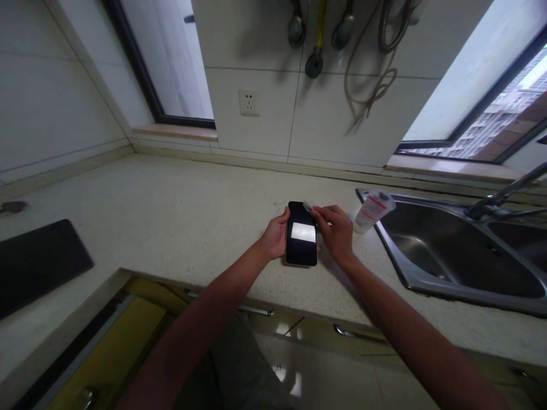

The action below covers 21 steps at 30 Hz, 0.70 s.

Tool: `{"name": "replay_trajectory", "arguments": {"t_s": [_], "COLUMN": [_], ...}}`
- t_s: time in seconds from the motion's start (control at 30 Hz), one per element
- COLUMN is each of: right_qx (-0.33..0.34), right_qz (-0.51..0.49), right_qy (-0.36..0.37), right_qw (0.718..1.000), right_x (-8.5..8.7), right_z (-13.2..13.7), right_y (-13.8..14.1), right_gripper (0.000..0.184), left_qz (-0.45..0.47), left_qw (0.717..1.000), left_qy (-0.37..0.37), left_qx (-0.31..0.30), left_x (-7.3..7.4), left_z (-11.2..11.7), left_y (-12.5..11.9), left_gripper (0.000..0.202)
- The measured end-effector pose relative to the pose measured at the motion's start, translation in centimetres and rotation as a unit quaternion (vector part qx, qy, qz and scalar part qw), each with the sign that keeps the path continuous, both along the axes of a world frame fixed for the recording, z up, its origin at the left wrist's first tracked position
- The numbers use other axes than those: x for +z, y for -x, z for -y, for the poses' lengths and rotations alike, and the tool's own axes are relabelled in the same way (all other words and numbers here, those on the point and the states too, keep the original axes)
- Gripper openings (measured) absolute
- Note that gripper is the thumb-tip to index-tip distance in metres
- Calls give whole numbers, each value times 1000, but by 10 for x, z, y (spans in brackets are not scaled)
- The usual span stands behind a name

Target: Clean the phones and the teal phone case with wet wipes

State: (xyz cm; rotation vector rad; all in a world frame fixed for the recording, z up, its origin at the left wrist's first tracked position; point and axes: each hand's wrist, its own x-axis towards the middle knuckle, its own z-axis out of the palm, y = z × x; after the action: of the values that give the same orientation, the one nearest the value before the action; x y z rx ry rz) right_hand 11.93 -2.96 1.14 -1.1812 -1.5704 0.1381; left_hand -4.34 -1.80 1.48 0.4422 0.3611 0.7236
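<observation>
A black phone (301, 236) with a glossy screen lies flat on the pale stone counter (171, 222). My left hand (276, 233) grips its left edge, thumb near the top corner. My right hand (335, 230) is at the phone's right side, its fingers pinched on a small white thing (306, 205) at the top right corner; I cannot make out what it is. A white tube with a pink label (371, 210) lies just right of my right hand, on the rim of the sink.
A steel sink (453, 250) with a tap (504, 196) fills the right. A black cooktop (34, 262) sits at the left edge. A wall socket (249, 102), hanging utensils and a hose are on the tiled wall. Drawers with handles lie below the counter edge.
</observation>
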Motion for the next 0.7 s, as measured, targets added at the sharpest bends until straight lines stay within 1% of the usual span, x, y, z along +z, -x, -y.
{"name": "replay_trajectory", "arguments": {"t_s": [0.13,0.23,0.3,0.37,0.5,0.63,0.7], "right_qx": [-9,-3,22,69,175,252,295], "right_qz": [-21,-4,18,46,118,199,227], "right_qy": [-2,-19,-25,-27,-59,-92,-94], "right_qw": [1000,1000,999,996,976,943,923], "right_x": [2,1,1,0,-2,-4,-4], "right_z": [-5,-7,-8,-7,-8,-9,-6], "right_y": [-6,-9,-9,-7,-5,-4,-2], "right_gripper": [33,30,28,24,23,24,24], "left_qz": [22,51,63,68,57,36,22], "left_qw": [998,995,994,993,996,999,998], "left_qy": [-19,-24,-20,-11,7,12,14], "left_qx": [-51,-80,-92,-94,-62,13,50], "left_x": [-1,-3,-4,-6,-5,-1,1], "left_z": [1,0,0,1,2,1,-1], "left_y": [2,3,4,3,-1,-3,-3], "left_gripper": [78,90,93,93,91,83,85]}}
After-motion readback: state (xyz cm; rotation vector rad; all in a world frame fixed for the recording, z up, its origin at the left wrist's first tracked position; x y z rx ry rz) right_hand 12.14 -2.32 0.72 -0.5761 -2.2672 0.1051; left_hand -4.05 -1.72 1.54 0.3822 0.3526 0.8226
